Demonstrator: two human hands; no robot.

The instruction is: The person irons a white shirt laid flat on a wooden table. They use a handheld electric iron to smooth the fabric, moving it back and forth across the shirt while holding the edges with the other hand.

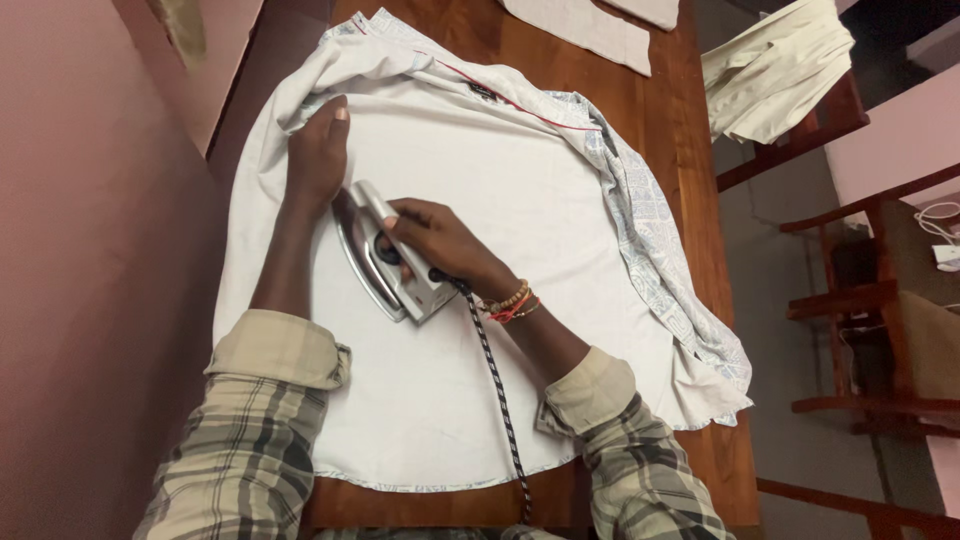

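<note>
Plaid sleeves (250, 450), rolled at the cuffs, fill the bottom edge nearest the camera, one on each forearm. A pink wall (80, 300) runs down the left side. Next to it, a wooden table (690, 150) carries a white shirt (520, 200) spread flat, inside out, with a patterned blue lining showing along its right edge and a thin red line near the collar.

On the shirt's upper left part, the left hand (318, 155) lies palm down, fingers together and stretched flat against the cloth, holding nothing. Its heel sits just beside the nose of the iron (385, 255).

The iron, silver with a dark handle, rests sole-down on the shirt near the middle, tilted with its nose toward the upper left. The right hand (440, 245) wraps over the handle from the right, fingers curled and clamped around it, the thumb across the top. Beaded and red bracelets (512, 303) circle that wrist. A black-and-white braided cord (500, 400) runs from the iron's back end down off the table's near edge.

Further right, wooden chairs (860, 300) stand on a grey floor, one bearing folded pale cloth (775, 70).
</note>
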